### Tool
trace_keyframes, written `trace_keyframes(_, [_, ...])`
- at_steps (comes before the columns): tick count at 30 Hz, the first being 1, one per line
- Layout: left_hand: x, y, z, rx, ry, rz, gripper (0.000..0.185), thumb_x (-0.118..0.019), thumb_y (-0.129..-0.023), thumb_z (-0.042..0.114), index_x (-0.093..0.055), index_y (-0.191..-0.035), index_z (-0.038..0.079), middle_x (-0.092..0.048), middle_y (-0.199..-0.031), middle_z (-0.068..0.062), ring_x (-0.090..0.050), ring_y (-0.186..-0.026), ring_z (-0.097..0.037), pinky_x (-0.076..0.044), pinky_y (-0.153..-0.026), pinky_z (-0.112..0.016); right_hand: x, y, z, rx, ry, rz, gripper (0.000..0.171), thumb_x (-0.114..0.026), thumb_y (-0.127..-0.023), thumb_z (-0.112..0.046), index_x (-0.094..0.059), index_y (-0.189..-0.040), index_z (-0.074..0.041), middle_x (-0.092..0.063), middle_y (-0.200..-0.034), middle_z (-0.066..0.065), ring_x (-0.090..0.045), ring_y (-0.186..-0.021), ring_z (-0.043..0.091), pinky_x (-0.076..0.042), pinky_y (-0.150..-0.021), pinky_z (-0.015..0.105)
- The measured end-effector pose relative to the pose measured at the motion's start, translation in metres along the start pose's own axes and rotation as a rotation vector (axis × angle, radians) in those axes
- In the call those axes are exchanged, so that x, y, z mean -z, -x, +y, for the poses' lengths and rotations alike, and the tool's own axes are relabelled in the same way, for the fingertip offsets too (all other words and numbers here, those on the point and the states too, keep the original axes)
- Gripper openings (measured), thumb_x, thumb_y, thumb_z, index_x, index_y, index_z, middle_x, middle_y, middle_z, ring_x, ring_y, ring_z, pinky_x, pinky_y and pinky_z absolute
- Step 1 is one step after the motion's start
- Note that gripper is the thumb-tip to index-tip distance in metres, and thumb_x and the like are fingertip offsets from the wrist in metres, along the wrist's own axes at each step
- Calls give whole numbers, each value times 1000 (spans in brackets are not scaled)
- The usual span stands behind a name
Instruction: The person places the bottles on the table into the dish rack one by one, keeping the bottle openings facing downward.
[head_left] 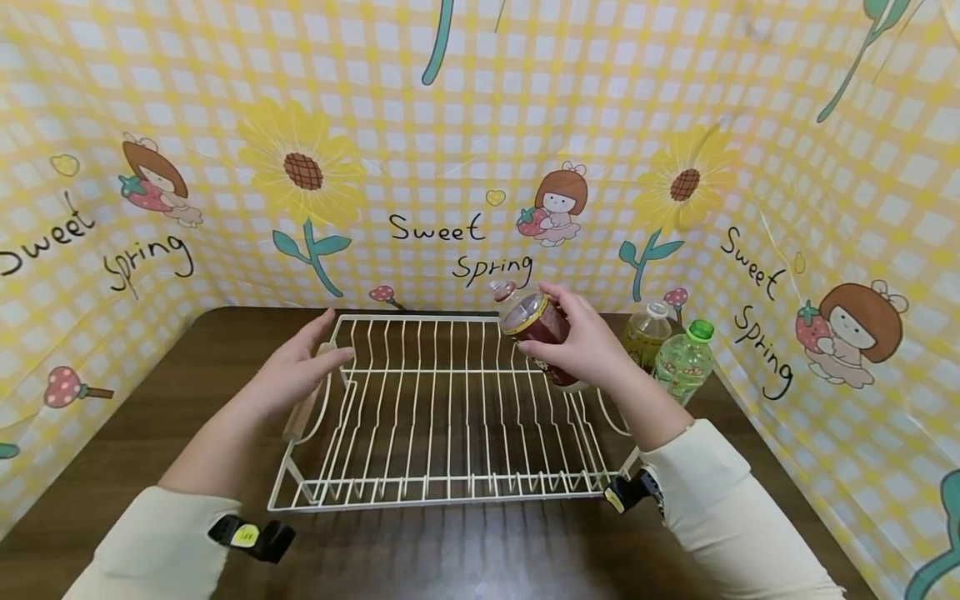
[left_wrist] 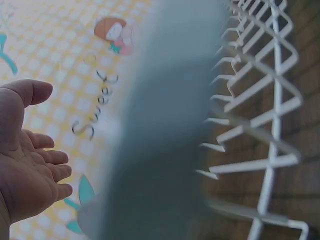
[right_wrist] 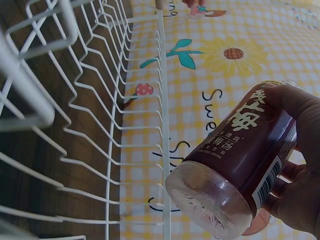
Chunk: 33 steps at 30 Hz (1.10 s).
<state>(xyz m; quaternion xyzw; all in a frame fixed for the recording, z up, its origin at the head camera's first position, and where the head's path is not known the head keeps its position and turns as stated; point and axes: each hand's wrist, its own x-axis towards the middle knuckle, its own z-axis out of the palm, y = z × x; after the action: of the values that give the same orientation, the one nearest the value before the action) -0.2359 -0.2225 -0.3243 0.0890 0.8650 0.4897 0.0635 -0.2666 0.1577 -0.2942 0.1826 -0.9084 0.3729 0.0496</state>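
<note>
My right hand (head_left: pixel 581 346) grips a plastic drink bottle (head_left: pixel 543 323) with a dark red label. The bottle is tilted, its neck toward the back left, above the back right part of a white wire dish rack (head_left: pixel 420 371). From the right wrist view, its clear base (right_wrist: pixel 210 200) faces the camera and the thumb and fingers wrap around its side. My left hand (head_left: pixel 296 367) is beside the rack's left end, over a wooden handle (head_left: pixel 302 414). In the left wrist view its fingers (left_wrist: pixel 56 157) are spread from the thumb and hold nothing.
Two more bottles stand to the right of the rack: one with a white cap (head_left: pixel 645 333) and one with a green cap (head_left: pixel 684 362). A yellow checked cloth (head_left: pixel 420 167) hangs around the back and sides of the dark wooden table (head_left: pixel 420 554).
</note>
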Motion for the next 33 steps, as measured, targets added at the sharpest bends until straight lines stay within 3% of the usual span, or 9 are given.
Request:
trace_keyframes(4, [-6, -3, 20, -50, -19, -29, 86, -55, -99, 39, 2, -159, 14, 2, -165, -17, -11, -146, -51, -26, -111, -68, -6, -4, -4, 22, 8, -22, 85, -80, -81, -32, -33, -151, -22, -46, -139, 13, -52, -119, 30, -52, -91, 47])
trace_keyframes(12, [-28, -17, 54, -136, -25, -80, 81, -59, -98, 34, -8, -159, 17, -3, -166, -11, -5, -149, -44, -22, -115, -63, -17, -9, -11, 40, 46, -81, 86, -79, -82, -35, -31, -153, -24, -45, -143, 13, -50, -123, 29, -50, -94, 47])
trace_keyframes(18, [-47, -31, 68, -168, 3, -101, 83, -62, -96, 32, -11, -158, 10, -12, -165, -15, -10, -149, -43, -20, -118, -59, -25, -13, -17, 126, 101, -109, 84, -80, -81, -33, -37, -151, -17, -46, -144, 13, -52, -120, 29, -51, -93, 46])
trace_keyframes(23, [-59, -42, 76, -172, 38, -124, 85, -65, -94, 30, -13, -158, 9, -15, -164, -17, -15, -149, -43, -28, -115, -59, -30, -14, -22, 171, 142, -143, 82, -80, -81, -32, -38, -150, -15, -48, -144, 12, -52, -121, 27, -51, -92, 42])
trace_keyframes(27, [-66, -47, 78, -156, 79, -150, 87, -69, -91, 27, -15, -158, 11, -26, -160, -20, -32, -143, -40, -38, -111, -54, -34, -15, -23, 189, 152, -171, 83, -79, -82, -32, -37, -151, -15, -48, -143, 10, -50, -122, 25, -51, -93, 41])
trace_keyframes(30, [-69, -49, 77, -132, 98, -160, 85, -70, -90, 25, -20, -157, 12, -41, -150, -20, -49, -130, -36, -46, -104, -47, -36, -15, -25, 196, 167, -184, 83, -79, -81, -34, -37, -151, -16, -48, -145, 10, -50, -123, 25, -51, -93, 40])
trace_keyframes(33, [-71, -50, 76, -122, 88, -164, 78, -71, -89, 24, -28, -153, 11, -52, -139, -20, -57, -119, -33, -51, -97, -41, -37, -15, -27, 198, 188, -201, 84, -79, -81, -36, -37, -151, -18, -47, -145, 9, -50, -120, 24, -53, -89, 37])
